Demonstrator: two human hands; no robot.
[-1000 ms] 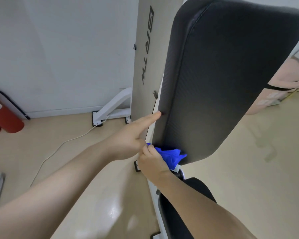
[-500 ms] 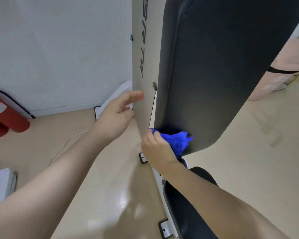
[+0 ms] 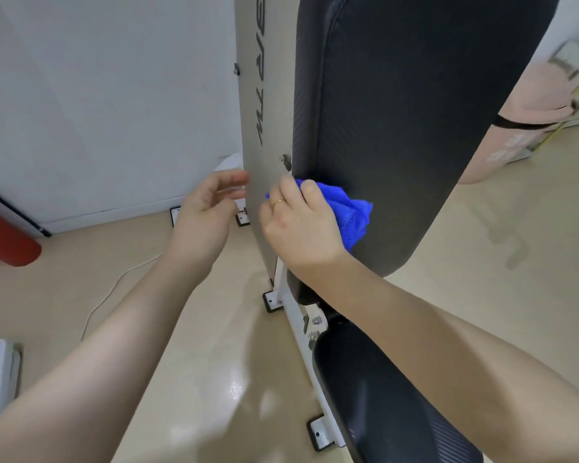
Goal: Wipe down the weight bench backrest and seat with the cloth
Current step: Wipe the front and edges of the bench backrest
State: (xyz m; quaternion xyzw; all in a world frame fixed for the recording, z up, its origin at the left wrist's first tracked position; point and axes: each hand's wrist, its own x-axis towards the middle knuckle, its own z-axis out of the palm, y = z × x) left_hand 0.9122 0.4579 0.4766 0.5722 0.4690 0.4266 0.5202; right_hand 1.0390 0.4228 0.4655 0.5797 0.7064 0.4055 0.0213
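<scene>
Two hands: both showing, bare forearms reaching in from below.
Change, cloth: sitting higher on the pad than half a second ago, having left the bottom edge.
Change, right hand: now showing its back and a ring, having climbed with the cloth.
Change, left hand: having drawn nearer the right hand, fingers now loosely curled rather than reaching flat.
Right hand [image 3: 298, 225]: gripping the bunched blue cloth [image 3: 350, 213], fingers curled round its left part, pressing it against the backrest [image 3: 415, 111] near the pad's left edge.
Cloth against fingers: spilling out to the right of and below the fingertips, lying on the lower part of the black pad.
Left hand [image 3: 204, 215]: hovering just beside the grey upright panel [image 3: 264, 78], fingers relaxed, holding nothing.
Seat [image 3: 398, 402]: lying below the backrest, under the right forearm, well apart from the cloth.
Surroundings: white cable [image 3: 104, 299] trailing over the floor; red cylinder [image 3: 7, 245] lying at the wall.
</scene>
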